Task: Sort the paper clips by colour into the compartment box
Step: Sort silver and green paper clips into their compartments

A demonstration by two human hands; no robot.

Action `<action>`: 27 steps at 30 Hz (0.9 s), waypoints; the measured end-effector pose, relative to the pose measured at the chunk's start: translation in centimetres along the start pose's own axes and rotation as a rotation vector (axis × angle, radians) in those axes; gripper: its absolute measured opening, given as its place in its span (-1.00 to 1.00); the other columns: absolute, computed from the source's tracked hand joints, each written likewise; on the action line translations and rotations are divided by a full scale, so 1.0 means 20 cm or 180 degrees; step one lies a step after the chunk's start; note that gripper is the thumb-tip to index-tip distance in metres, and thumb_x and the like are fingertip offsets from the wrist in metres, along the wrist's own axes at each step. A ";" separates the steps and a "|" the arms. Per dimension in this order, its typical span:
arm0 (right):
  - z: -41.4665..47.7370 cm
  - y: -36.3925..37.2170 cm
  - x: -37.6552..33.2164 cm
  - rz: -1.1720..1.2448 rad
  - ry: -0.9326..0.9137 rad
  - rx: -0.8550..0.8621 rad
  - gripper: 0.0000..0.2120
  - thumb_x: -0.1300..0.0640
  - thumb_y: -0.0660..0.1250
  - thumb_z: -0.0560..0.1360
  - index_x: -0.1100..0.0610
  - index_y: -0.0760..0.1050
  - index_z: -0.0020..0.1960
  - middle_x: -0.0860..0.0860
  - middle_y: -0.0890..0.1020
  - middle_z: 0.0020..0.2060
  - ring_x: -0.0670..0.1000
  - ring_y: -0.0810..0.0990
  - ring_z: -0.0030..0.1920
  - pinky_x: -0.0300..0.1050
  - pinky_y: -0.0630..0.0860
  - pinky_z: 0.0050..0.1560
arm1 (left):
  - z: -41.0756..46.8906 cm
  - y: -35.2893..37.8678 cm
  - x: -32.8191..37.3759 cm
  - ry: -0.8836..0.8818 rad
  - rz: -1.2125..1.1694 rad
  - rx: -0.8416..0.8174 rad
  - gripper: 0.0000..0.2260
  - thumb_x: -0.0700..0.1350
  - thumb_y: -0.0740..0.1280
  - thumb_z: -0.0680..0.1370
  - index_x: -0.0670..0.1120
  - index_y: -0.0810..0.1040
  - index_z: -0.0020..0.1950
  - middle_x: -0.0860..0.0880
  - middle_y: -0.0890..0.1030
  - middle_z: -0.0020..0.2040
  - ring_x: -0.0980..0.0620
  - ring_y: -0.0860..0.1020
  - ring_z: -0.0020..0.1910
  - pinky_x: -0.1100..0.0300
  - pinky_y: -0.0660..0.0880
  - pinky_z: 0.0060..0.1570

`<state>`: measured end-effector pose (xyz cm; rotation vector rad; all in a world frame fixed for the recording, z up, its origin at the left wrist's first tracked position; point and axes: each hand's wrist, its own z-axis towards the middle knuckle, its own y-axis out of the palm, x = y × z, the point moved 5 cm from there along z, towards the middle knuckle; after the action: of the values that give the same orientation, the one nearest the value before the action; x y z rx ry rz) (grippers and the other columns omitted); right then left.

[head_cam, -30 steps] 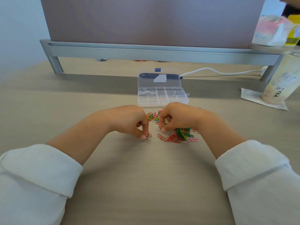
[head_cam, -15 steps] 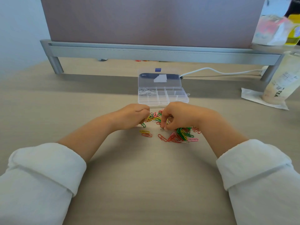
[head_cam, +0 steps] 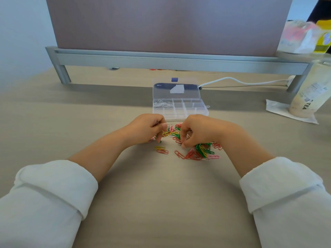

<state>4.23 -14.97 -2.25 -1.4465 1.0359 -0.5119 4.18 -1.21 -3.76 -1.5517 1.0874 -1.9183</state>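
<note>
Here our left hand [head_cam: 148,128] and right hand [head_cam: 197,130] curl over the paper clips [head_cam: 202,149]; whether either pinches one, we cannot tell. The compartment box [head_cam: 197,108] sits open just beyond.

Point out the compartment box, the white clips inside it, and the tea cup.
compartment box [head_cam: 198,106]: head view, a bare right-hand compartment.
white clips [head_cam: 162,104]: head view, middle of the heap in the far-left compartment.
tea cup [head_cam: 309,94]: head view, its labelled side.
</note>
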 end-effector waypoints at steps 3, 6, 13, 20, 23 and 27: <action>0.01 0.01 -0.01 -0.0059 -0.0038 0.0004 -0.98 0.14 0.41 0.39 0.04 0.57 -0.20 -0.15 0.44 -0.32 -0.12 0.41 -0.26 -0.29 0.33 -0.31 | 0.00 0.00 0.01 0.0031 -0.0058 0.0006 -0.81 -0.14 0.17 0.60 -0.01 0.47 -0.19 0.13 0.58 -0.41 -0.11 0.55 -0.17 0.24 0.43 -0.21; 0.00 0.01 -0.04 -0.0030 -0.0134 -0.0005 -0.97 0.14 0.40 0.37 0.04 0.58 -0.19 -0.15 0.43 -0.35 -0.12 0.41 -0.28 -0.24 0.36 -0.28 | -0.01 0.00 0.01 -0.0040 -0.0235 -0.0032 -0.82 -0.17 0.14 0.61 -0.04 0.53 0.03 0.13 0.58 -0.38 -0.13 0.55 -0.14 0.21 0.48 -0.17; -0.03 -0.02 -0.04 0.0085 -0.0149 0.0034 -0.89 0.18 0.42 0.39 0.12 0.64 -0.09 -0.15 0.36 -0.45 -0.17 0.34 -0.40 -0.34 0.25 -0.40 | 0.01 0.00 -0.01 -0.0225 -0.0507 0.0105 -0.72 -0.28 0.08 0.58 0.00 0.47 -0.18 0.05 0.47 -0.37 0.05 0.37 -0.37 0.31 0.32 -0.41; 0.00 0.00 -0.02 -0.0016 -0.0150 0.0016 -0.91 0.12 0.39 0.44 0.09 0.62 -0.08 -0.17 0.39 -0.36 -0.19 0.36 -0.32 -0.33 0.25 -0.34 | 0.00 -0.01 0.00 -0.0265 -0.0625 0.0318 -0.63 -0.14 0.07 0.60 -0.07 0.20 -0.43 0.00 0.24 -0.43 0.03 0.17 -0.41 0.15 0.15 -0.38; 0.01 0.02 0.00 -0.0019 -0.0122 -0.0104 -0.88 0.05 0.37 0.47 0.08 0.59 -0.06 -0.18 0.41 -0.31 -0.17 0.37 -0.28 -0.33 0.28 -0.30 | 0.01 -0.01 0.02 -0.0204 0.0049 0.0386 -0.58 -0.02 0.03 0.64 -0.08 0.23 -0.43 0.00 0.29 -0.44 0.06 0.26 -0.45 0.25 0.20 -0.41; 0.00 0.02 0.01 -0.0071 -0.0084 -0.0275 -0.91 0.05 0.31 0.51 0.05 0.48 -0.15 -0.16 0.42 -0.32 -0.16 0.37 -0.30 -0.30 0.27 -0.31 | 0.02 0.00 -0.01 -0.0190 0.0265 0.0238 -0.68 -0.10 0.05 0.63 -0.07 0.48 -0.24 0.03 0.42 -0.34 0.06 0.38 -0.32 0.25 0.32 -0.33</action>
<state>4.27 -15.09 -2.69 -1.5387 1.0327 -0.4676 4.61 -1.15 -3.87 -1.4899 1.0272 -1.8248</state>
